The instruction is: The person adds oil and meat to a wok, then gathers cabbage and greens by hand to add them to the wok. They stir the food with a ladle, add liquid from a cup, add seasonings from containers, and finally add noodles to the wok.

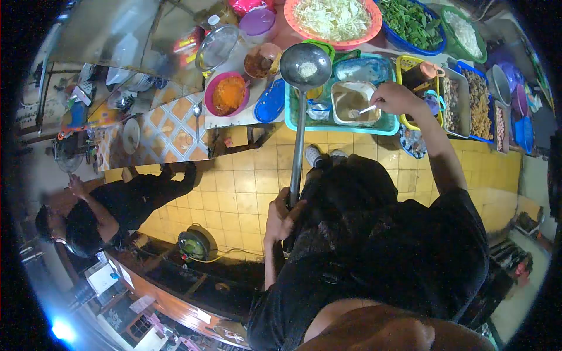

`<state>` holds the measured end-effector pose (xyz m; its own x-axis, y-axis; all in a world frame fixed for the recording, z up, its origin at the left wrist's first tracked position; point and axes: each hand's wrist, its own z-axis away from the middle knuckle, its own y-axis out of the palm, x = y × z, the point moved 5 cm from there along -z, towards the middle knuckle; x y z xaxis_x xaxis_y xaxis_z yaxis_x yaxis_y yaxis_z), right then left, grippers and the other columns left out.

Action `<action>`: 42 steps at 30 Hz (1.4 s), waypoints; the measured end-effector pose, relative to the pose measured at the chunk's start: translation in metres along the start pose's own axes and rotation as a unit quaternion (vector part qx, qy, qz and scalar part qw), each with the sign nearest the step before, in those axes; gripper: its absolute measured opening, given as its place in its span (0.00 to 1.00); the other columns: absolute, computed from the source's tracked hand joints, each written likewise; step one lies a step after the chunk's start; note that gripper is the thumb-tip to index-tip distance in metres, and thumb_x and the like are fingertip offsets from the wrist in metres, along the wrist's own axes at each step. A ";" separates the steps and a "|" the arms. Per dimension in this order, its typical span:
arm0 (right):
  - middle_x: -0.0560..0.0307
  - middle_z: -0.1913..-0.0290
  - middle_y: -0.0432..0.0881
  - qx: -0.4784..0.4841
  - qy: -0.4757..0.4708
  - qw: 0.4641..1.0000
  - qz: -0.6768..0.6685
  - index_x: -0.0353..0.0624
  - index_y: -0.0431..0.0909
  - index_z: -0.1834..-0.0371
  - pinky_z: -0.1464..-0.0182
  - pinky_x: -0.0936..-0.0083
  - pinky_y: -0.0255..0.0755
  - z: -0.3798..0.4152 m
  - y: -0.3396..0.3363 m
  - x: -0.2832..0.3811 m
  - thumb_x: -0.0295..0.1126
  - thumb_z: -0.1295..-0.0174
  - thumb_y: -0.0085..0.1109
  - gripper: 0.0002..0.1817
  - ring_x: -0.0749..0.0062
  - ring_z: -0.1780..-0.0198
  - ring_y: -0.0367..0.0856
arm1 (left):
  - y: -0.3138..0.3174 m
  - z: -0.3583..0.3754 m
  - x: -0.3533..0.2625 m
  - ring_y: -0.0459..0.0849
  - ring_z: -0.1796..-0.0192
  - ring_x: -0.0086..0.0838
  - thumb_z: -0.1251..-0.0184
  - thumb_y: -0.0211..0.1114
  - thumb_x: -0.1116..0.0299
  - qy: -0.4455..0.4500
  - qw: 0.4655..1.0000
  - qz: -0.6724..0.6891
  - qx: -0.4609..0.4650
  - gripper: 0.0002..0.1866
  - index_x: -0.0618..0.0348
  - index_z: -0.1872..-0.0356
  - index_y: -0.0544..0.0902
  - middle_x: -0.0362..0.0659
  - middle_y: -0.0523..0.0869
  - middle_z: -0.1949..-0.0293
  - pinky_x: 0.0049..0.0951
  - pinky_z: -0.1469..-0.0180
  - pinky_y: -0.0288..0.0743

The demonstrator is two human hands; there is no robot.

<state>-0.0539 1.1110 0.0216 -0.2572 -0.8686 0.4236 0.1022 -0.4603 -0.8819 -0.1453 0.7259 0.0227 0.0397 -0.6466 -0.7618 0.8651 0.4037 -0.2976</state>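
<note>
My left hand [281, 216] is wrapped around the long handle of a big metal ladle [298, 137]. The ladle's bowl is held level over the counter, with a little whitish stuff in it. In my right hand [401, 98] is a small white spoon [367, 109], its tip down in a square white container [357, 121] of greyish-brown seasoning. That container sits in a turquoise tray [386, 126], beside a small clear bag [318, 110] and a blue-rimmed tub [363, 69].
Along the counter stand a basin of shredded cabbage [331, 17], a basket of leafy greens [410, 26], a pink bowl of orange paste [228, 93] and trays of chopped food [474, 102]. Another person [96, 213] works at the left. A green fan [196, 243] is on the tiled floor.
</note>
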 end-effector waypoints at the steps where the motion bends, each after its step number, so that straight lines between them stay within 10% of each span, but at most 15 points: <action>1: 0.51 0.68 0.83 -0.001 -0.002 1.000 0.000 0.44 0.83 0.70 0.56 0.61 0.74 -0.001 -0.002 -0.003 0.31 0.49 0.53 0.09 0.55 0.63 0.81 | 0.001 0.001 -0.005 0.71 0.76 0.30 0.42 0.65 0.63 0.001 1.000 0.000 -0.003 0.15 0.64 0.61 0.75 0.46 0.76 0.78 0.31 0.71 0.66; 14: 0.52 0.66 0.82 -0.073 -0.014 0.997 0.011 0.43 0.82 0.70 0.56 0.63 0.71 -0.010 -0.068 0.016 0.30 0.49 0.56 0.06 0.54 0.60 0.79 | 0.006 0.026 -0.038 0.79 0.71 0.36 0.41 0.64 0.65 0.008 0.998 -0.066 -0.023 0.17 0.65 0.55 0.75 0.53 0.82 0.73 0.34 0.66 0.71; 17: 0.40 0.67 0.82 0.039 0.064 0.969 0.235 0.39 0.82 0.68 0.64 0.54 0.77 -0.028 -0.050 0.024 0.30 0.51 0.56 0.09 0.49 0.64 0.83 | 0.009 0.025 -0.033 0.80 0.70 0.37 0.41 0.64 0.64 0.028 0.998 -0.043 -0.022 0.18 0.65 0.54 0.76 0.53 0.82 0.71 0.34 0.65 0.72; 22: 0.45 0.66 0.82 0.044 0.068 0.966 0.247 0.37 0.82 0.73 0.64 0.57 0.76 -0.057 0.050 0.028 0.26 0.54 0.57 0.07 0.52 0.63 0.83 | 0.014 0.025 -0.032 0.81 0.69 0.37 0.42 0.65 0.62 -0.010 0.998 -0.066 -0.020 0.19 0.65 0.55 0.76 0.53 0.83 0.71 0.33 0.64 0.72; 32: 0.49 0.67 0.82 0.025 -0.034 0.997 -0.069 0.43 0.83 0.68 0.58 0.61 0.73 -0.019 0.015 -0.016 0.30 0.50 0.57 0.08 0.54 0.62 0.81 | 0.019 0.024 -0.029 0.74 0.74 0.32 0.43 0.64 0.62 0.004 0.998 -0.007 -0.061 0.17 0.65 0.60 0.76 0.47 0.78 0.76 0.32 0.69 0.69; 42: 0.48 0.69 0.82 0.028 -0.051 0.996 -0.071 0.41 0.82 0.70 0.57 0.62 0.72 -0.008 0.010 -0.023 0.30 0.51 0.56 0.08 0.54 0.62 0.80 | 0.027 0.028 -0.015 0.70 0.75 0.24 0.43 0.65 0.62 0.018 0.995 0.079 -0.057 0.17 0.65 0.60 0.76 0.42 0.76 0.78 0.28 0.71 0.65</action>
<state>-0.0544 1.1279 0.0019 -0.1740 -0.8063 0.5654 0.1252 -0.5876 -0.7994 -0.1089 0.7283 0.0427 0.1511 -0.5470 -0.8234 0.7875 0.5701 -0.2342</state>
